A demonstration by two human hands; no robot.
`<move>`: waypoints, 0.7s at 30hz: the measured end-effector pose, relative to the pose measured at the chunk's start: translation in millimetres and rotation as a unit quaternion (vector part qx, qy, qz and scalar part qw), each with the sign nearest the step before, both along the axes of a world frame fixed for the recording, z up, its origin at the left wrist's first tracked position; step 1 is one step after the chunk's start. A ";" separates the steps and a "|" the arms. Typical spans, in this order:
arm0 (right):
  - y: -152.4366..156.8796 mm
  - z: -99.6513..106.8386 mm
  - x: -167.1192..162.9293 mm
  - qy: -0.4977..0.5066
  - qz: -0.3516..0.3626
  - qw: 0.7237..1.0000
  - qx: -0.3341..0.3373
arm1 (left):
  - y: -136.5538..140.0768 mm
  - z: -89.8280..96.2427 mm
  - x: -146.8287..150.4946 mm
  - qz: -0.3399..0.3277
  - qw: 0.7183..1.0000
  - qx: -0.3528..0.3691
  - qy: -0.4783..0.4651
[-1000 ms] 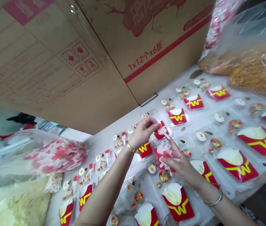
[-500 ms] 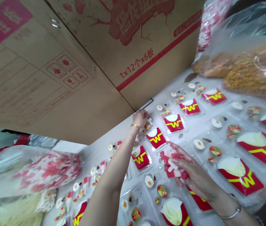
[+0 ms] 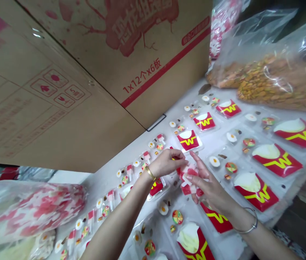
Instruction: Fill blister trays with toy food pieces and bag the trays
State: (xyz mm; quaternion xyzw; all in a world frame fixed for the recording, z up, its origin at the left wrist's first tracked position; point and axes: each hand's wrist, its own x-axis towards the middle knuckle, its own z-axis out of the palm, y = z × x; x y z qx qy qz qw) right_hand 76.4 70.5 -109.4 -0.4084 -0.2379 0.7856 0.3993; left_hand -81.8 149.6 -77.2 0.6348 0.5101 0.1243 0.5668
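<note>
In my right hand [image 3: 209, 187] is a loose cluster of red-and-white popsicle-shaped gummies [image 3: 189, 179], held between the thumb and fingers. My left hand [image 3: 167, 162] reaches across to the cluster, its thumb and fingers pinched together at the upper edge. What sits between those fingertips is hidden. Beneath both hands lie clear plastic trays with a red fries-style pocket [image 3: 188, 140] marked in yellow. Beside the pockets are fried-egg gummies [image 3: 214, 161], round pizza gummies [image 3: 231, 167], small burger gummies and dark pieces. One popsicle gummy [image 3: 160, 138] lies in a tray beyond my left hand.
A large cardboard carton [image 3: 109, 119] stands along the back of the table. At left is a clear bag [image 3: 47, 209] of red-and-white gummies. On the right, another bag [image 3: 266, 79] holds orange-brown pieces. Rows of filled trays cover the white table [image 3: 139, 142].
My left hand has drawn back from the tray near the carton to the cluster in my right hand. A popsicle gummy now shows where it was. The view has shifted slightly.
</note>
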 end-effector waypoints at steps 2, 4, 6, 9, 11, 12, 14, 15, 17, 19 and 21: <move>1.0 -1.1 3.9 0.007 -0.006 1.000 0.014 | -0.8 0.1 7.4 0.069 0.997 0.005 -0.027; 3.8 -4.0 9.7 0.034 -0.012 0.999 0.022 | 5.2 -0.3 12.7 0.127 0.989 0.023 -0.067; 8.2 -8.8 15.9 0.068 -0.018 0.997 0.028 | 17.3 -2.0 16.7 0.164 0.980 0.046 -0.105; 15.3 -17.3 24.0 0.095 -0.032 0.994 0.036 | 47.2 -12.1 21.7 0.220 0.960 0.108 -0.136; 18.7 -20.9 28.6 0.099 -0.040 0.994 0.037 | 74.3 -24.4 24.5 0.256 0.940 0.184 -0.130; 19.9 -21.7 31.0 0.099 -0.042 0.994 0.036 | 89.0 -31.4 25.7 0.267 0.929 0.229 -0.116; 21.7 -21.2 36.6 0.099 -0.047 0.993 0.032 | 117.6 -45.0 27.5 0.251 0.912 0.318 -0.063; 22.4 -20.1 39.8 0.098 -0.050 0.994 0.029 | 130.2 -51.0 28.0 0.222 0.905 0.362 -0.027; 24.0 -17.4 46.7 0.092 -0.055 0.994 0.017 | 149.2 -60.7 28.1 0.135 0.886 0.440 0.052; 26.0 -15.3 53.5 0.084 -0.064 0.994 0.002 | 158.4 -67.9 26.9 0.044 0.863 0.486 0.127; 27.9 -14.4 58.8 0.076 -0.075 0.994 -0.009 | 158.9 -73.5 24.9 -0.016 0.843 0.502 0.193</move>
